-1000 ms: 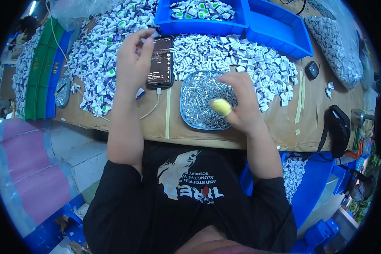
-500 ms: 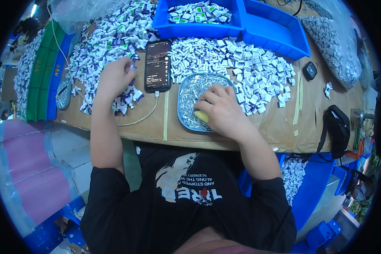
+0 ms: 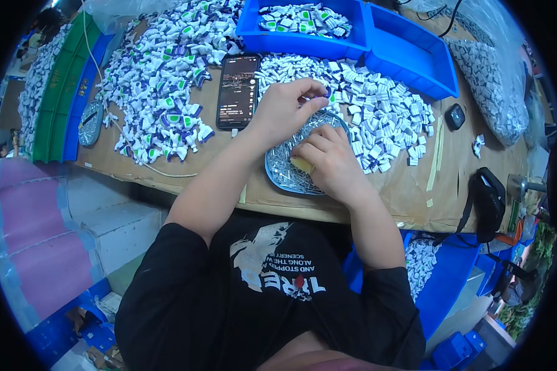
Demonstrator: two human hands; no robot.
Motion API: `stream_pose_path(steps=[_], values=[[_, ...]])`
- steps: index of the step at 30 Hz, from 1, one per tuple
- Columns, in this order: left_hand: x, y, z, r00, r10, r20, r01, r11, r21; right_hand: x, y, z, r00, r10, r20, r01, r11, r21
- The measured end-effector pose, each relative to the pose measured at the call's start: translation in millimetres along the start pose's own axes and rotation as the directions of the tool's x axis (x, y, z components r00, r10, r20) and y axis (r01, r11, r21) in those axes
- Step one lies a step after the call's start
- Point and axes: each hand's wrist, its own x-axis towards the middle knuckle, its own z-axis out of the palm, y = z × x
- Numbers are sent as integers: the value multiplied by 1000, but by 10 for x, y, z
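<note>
My left hand (image 3: 281, 112) reaches over the far side of a blue tray (image 3: 270, 176), its fingers pinching a small white, purple and green plastic piece (image 3: 327, 93). Thin silvery metal pins (image 3: 281, 159) fill the tray. Down among them my right hand (image 3: 333, 162) has its fingers curled together, and a yellow wrap (image 3: 301, 164) covers its thumb. What those fingertips hold, if anything, is hidden. To the left spreads a heap of white-purple-green pieces (image 3: 167, 93). Small white pieces with dark edges (image 3: 380, 117) lie beyond and right of the tray.
A phone (image 3: 236, 93) with its screen lit lies left of the tray. Blue bins (image 3: 303, 45) stand at the back, one holding pieces. At right are a small black case (image 3: 455, 116), a clear bag of parts (image 3: 492, 93) and a black pouch (image 3: 490, 201).
My left hand has moved right from the left heap to above the tray, with a plastic piece in its fingers. My right hand stays in the pins. The view has shifted slightly.
</note>
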Motion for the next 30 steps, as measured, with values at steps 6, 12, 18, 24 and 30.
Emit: stream_pose_path(steps=[6, 12, 18, 24, 30], values=[[-29, -256, 41, 997, -71, 4, 67, 913, -402, 74, 42, -39, 998, 39, -40, -27, 963, 268], [-45, -292, 54, 997, -66, -38, 40, 880, -473, 10, 74, -110, 886, 395, -244, -129, 715, 687], [-65, -307, 97, 997, -19, -71, -7, 937, -349, 48, 144, -215, 942, 207, -266, -106, 931, 349], [-60, -345, 74, 1000, -6, -29, -4, 939, -343, 5, 128, -174, 961, 249, -117, -130, 787, 603], [-76, -321, 95, 997, 14, -70, -41, 918, -393, -14, 77, -127, 920, 382, -90, -111, 472, 875]])
